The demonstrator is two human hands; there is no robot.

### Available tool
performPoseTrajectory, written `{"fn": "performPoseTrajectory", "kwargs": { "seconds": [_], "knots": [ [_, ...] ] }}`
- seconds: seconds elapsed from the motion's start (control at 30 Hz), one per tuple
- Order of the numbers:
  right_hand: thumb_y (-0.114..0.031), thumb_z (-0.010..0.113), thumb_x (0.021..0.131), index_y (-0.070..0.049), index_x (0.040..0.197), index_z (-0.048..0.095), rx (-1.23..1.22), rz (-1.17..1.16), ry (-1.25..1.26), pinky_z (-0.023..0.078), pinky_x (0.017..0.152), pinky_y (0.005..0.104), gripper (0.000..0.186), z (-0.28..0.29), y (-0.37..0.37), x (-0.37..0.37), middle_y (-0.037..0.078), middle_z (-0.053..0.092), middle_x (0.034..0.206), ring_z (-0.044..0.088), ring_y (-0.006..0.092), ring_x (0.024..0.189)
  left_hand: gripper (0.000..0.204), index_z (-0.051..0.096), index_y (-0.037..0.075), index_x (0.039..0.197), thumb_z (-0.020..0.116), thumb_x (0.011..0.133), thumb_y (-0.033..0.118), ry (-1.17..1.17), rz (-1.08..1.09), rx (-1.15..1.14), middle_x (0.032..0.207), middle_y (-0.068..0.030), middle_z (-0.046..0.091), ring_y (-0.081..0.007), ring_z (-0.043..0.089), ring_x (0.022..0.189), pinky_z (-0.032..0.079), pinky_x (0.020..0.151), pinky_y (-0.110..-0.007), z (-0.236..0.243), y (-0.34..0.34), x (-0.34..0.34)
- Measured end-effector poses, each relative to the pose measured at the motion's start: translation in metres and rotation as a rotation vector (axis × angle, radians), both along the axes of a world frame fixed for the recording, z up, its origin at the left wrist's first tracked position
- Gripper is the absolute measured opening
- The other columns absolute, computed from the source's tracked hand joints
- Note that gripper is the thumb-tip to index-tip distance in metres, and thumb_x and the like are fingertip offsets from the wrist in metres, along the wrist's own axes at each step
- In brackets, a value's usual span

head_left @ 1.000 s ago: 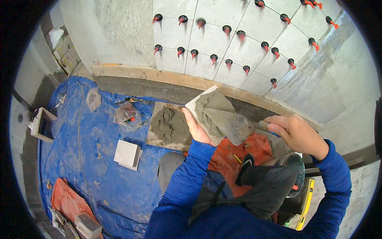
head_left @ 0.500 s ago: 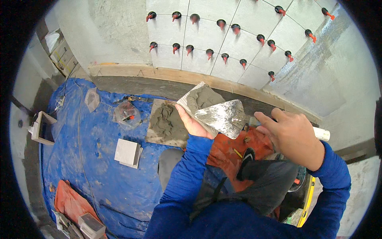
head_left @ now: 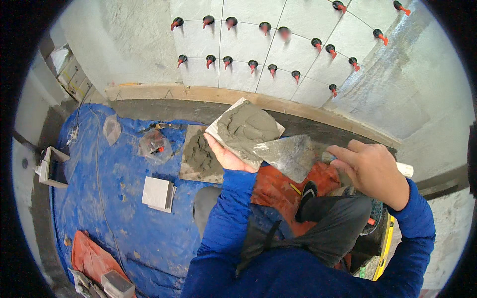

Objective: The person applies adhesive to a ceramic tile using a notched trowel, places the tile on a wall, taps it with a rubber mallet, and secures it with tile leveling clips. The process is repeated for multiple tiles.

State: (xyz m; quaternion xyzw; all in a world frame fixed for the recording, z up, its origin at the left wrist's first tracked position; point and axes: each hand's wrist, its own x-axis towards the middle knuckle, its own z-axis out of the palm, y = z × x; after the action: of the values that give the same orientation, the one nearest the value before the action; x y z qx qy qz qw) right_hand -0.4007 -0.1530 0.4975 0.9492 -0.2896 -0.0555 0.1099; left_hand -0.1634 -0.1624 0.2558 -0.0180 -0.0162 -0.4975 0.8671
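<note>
My left hand (head_left: 221, 154) supports a square tile (head_left: 213, 126) from underneath, its fingers along the left edge; grey mortar (head_left: 248, 121) is heaped over the top of the tile. My right hand (head_left: 372, 171) grips a trowel by its handle (head_left: 404, 170), the white end showing beyond the hand. The trowel blade (head_left: 293, 154), streaked with mortar, lies at the tile's lower right corner. Behind and left of the tile, a board (head_left: 186, 171) on the floor carries more mortar (head_left: 198, 156).
A tiled wall (head_left: 248, 42) bears rows of black-and-red levelling clips, above a wooden batten (head_left: 149, 92). On the blue tarp (head_left: 99, 179) lie stacked tiles (head_left: 155, 191), plastic bags (head_left: 154, 149) and a cable. Orange sheets (head_left: 94, 253), a bucket (head_left: 375, 218) and a yellow level (head_left: 385, 248) surround me.
My left hand and the tile have shifted slightly left. The trowel blade has swung from over the mortar toward the lower right, uncovering more of it.
</note>
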Motion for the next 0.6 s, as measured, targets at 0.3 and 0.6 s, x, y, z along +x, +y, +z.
{"fn": "performPoseTrajectory", "kwargs": {
  "seconds": [0.3,0.6],
  "knots": [
    [-0.022,0.075,0.087,-0.013,0.123,0.070,-0.096,0.079,-0.275,0.048,0.059,0.0430,0.038,-0.011,-0.001,-0.022,0.010,0.057,0.079,0.061,0.0312,0.069,0.088,0.043,0.006,0.154,0.040,0.098,0.073,-0.013,-0.147,-0.090,0.157,-0.0186,0.045,-0.0416,0.047,0.141,0.037,0.116,-0.060,0.005,0.010,0.006],
    [-0.017,0.072,0.092,-0.006,0.119,0.071,-0.102,-0.159,-0.483,0.052,0.069,0.0411,0.030,-0.027,-0.029,-0.023,0.014,0.068,0.088,0.067,0.0340,0.082,0.083,0.047,0.008,0.152,0.040,0.099,0.072,-0.008,-0.087,0.036,0.154,-0.0170,0.050,-0.0401,0.049,0.139,0.040,0.114,-0.060,0.013,0.016,0.014]
  ]
}}
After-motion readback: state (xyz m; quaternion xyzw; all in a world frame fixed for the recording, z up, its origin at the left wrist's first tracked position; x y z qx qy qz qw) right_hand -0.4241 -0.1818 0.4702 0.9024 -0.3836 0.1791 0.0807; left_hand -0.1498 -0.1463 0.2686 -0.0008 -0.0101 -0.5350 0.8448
